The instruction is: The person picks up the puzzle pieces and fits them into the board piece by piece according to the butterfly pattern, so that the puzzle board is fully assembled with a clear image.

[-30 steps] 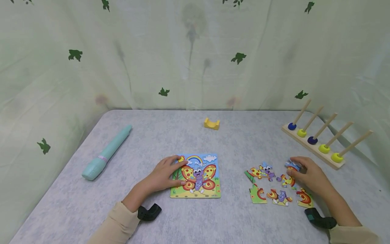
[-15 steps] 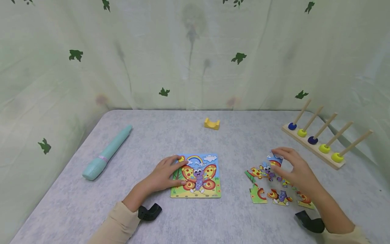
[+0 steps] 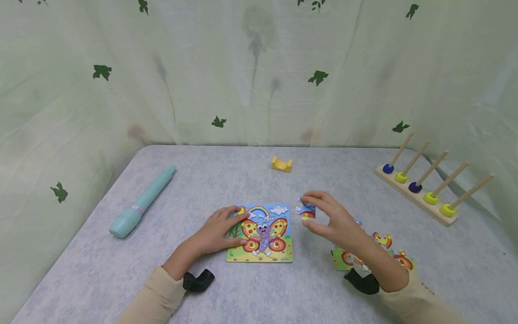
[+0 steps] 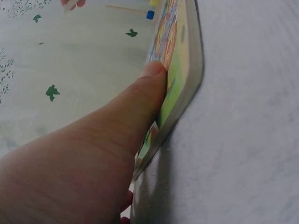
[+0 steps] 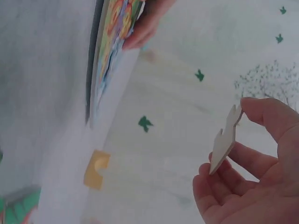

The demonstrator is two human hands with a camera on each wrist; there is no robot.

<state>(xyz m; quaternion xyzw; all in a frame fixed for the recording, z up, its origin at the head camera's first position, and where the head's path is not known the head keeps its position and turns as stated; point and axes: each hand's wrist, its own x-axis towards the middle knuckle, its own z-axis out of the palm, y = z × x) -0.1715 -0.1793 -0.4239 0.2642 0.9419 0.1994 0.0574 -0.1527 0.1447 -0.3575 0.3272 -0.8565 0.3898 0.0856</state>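
One puzzle piece [image 3: 307, 210], pinched between the parted fingers of the right hand [image 3: 337, 221], hung at two o'clock from the picture board [image 3: 264, 234], on which the left hand [image 3: 221, 230] rested outstretched fingers. Placing seemed the step in hand; it likely called next for lowering the piece level.

- Head cam: soft, even, mod. bright light; faint shadows on tabletop [image 3: 210, 180], no harsh glare.
- L wrist cam: dimmer, greyish; dark shadow hugs edge of puzzle board [image 4: 174, 74], fine detail soft.
- R wrist cam: hazy, low contrast, curtain [image 5: 177, 158] washed out; board pic smeared, poss. motion blur.
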